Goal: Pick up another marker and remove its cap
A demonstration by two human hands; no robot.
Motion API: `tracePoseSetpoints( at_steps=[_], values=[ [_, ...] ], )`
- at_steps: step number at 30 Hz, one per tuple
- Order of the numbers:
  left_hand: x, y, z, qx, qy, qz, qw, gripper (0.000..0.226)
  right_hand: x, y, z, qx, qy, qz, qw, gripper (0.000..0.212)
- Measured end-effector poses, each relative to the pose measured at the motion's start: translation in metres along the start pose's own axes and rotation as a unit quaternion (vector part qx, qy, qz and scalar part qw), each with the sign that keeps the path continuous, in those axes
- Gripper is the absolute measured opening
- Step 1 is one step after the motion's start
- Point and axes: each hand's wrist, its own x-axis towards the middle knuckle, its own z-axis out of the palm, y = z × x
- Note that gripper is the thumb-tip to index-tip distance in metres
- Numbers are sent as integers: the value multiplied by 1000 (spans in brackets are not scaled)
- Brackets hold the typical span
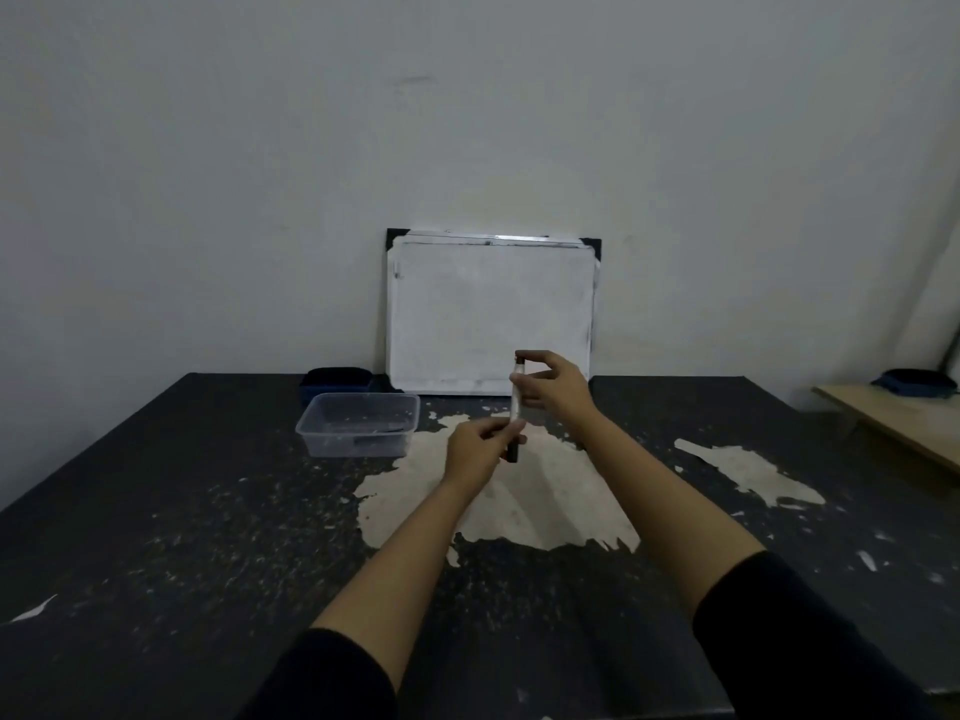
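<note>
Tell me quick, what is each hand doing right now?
Left hand: fingers curled round the lower end of the marker, holding it.
Right hand: fingers pinch the marker's upper part.

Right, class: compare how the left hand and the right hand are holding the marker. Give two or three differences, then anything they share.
The left hand grips the marker near its dark lower end; the right hand pinches it near the top. The left hand sits lower and nearer the camera; the right hand is higher, in front of the whiteboard. Both hold the same upright marker above the table, and both arms wear dark sleeves.
</note>
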Motion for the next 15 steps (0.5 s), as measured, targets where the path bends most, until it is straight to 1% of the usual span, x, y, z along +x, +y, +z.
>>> tracePoseSetpoints(
  at_steps=[3,5,10,13,15],
  values=[
    [9,1,31,25,-51,-25,998,37,9,13,-38,-26,38,13,999,38],
    [15,-5,48,51,-61,-36,996,34,15,26,-63,-52,61,31,996,39],
    [28,-26,87,138,-46,-42,988,24,28,65,-108,-135,69,87,985,43],
    [31,-33,109,178,-34,-57,982,27,32,84,-118,-160,65,109,979,46],
    [34,-37,121,232,-15,-60,971,30,36,94,-121,-176,62,113,976,46]
  ],
)
